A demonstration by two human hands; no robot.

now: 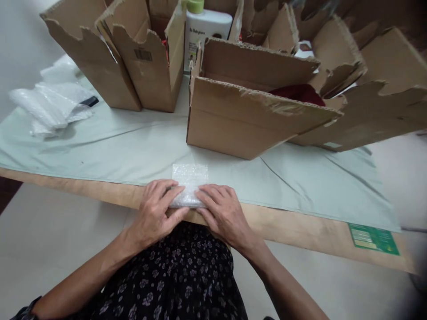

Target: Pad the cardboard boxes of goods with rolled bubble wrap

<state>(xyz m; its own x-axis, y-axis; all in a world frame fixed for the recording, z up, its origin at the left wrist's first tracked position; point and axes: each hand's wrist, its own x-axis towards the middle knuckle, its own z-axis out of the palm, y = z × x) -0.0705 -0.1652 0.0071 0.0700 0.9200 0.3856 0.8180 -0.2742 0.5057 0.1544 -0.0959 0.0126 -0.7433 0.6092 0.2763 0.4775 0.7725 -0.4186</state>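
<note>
A small piece of bubble wrap (189,177) lies at the near edge of the table (300,229), partly rolled or folded at its near end. My left hand (156,208) and my right hand (223,211) rest side by side on that near end, fingers bent and pressing down on the roll. What the wrap encloses, if anything, is hidden.
Several torn cardboard boxes (247,120) stand along the back of the pale green cloth (110,146). A white bottle (205,26) with a green cap stands behind them; something red (300,93) lies in one box. More bubble wrap (50,104) is piled at far left. A green sticker (373,238) sits at right.
</note>
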